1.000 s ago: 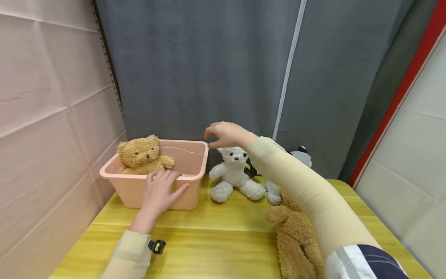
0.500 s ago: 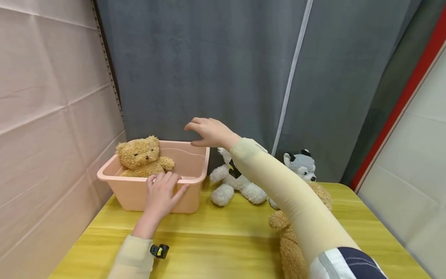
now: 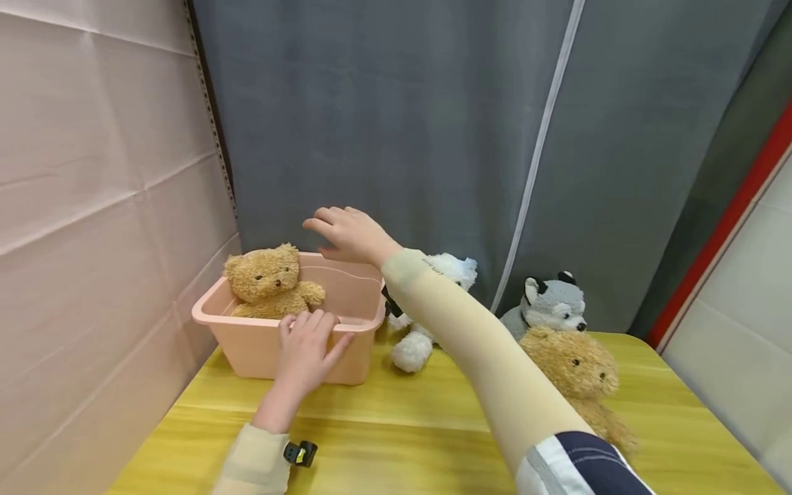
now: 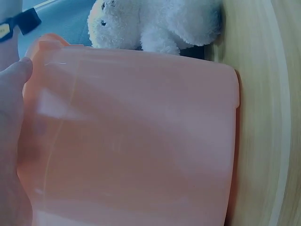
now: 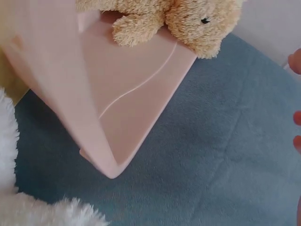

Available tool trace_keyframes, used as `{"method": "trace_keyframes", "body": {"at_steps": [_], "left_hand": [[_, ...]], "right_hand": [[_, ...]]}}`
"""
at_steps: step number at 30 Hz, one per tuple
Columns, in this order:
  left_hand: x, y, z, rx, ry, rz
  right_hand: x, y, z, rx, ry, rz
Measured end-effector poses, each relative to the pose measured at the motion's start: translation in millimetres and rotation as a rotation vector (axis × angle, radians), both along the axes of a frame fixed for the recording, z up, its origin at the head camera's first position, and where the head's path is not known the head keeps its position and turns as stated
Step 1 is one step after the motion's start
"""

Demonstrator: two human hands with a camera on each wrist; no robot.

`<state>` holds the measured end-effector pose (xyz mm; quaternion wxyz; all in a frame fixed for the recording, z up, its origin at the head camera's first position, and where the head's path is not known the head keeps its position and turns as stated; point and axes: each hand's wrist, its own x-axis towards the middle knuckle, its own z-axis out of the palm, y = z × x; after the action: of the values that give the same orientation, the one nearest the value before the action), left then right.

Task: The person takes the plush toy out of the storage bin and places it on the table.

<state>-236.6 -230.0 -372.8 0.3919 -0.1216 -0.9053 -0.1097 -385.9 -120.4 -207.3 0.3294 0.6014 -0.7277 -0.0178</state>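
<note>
A light-brown teddy bear [image 3: 266, 278] sits inside the pink plastic tub [image 3: 247, 350], its head above the rim. My left hand [image 3: 306, 350] grips the tub's near rim, fingers over the edge and thumb outside. Above the tub's back right corner, my right hand [image 3: 353, 237] hovers with loosely bent fingers and holds nothing. Beside the tub sits a white plush bear [image 4: 160, 21], partly hidden behind my right forearm in the head view. Only a few right fingertips show at the edge of the right wrist view.
A grey husky plush [image 3: 551, 302] sits at the back right of the wooden table [image 3: 383, 412]. Before it is another brown teddy bear [image 3: 581, 368], partly covered by my right sleeve. A grey curtain [image 3: 383, 124] hangs behind; a pale sheet [image 3: 93, 206] hangs at left.
My right hand has moved left, from over the white bear to above the tub's corner. The husky and the brown bear at right have come into fuller view. My left hand stays on the rim.
</note>
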Motion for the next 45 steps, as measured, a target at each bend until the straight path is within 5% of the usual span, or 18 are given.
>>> {"method": "trace_keyframes", "body": {"at_steps": [16, 28, 31, 37, 45], "left_hand": [[1.8, 12.3, -0.7, -0.004, -0.026, 0.009], [2.0, 15.7, 3.6, -0.003, 0.015, -0.003], [3.7, 17.1, 2.8, 0.004, 0.009, -0.006], [5.7, 20.1, -0.5, 0.009, 0.011, -0.019], [4.7, 17.8, 2.7, 0.012, 0.030, -0.026]], "right_hand": [[-14.6, -30.9, -25.2, -0.136, 0.209, 0.070], [-18.5, -38.2, -42.7, -0.075, 0.268, -0.029], [-16.8, -40.6, -53.8, -0.004, 0.149, -0.083], [-11.0, -42.5, -72.5, 0.111, -0.317, -0.241], [-8.6, -49.2, -79.0, 0.231, -0.434, -0.250]]}}
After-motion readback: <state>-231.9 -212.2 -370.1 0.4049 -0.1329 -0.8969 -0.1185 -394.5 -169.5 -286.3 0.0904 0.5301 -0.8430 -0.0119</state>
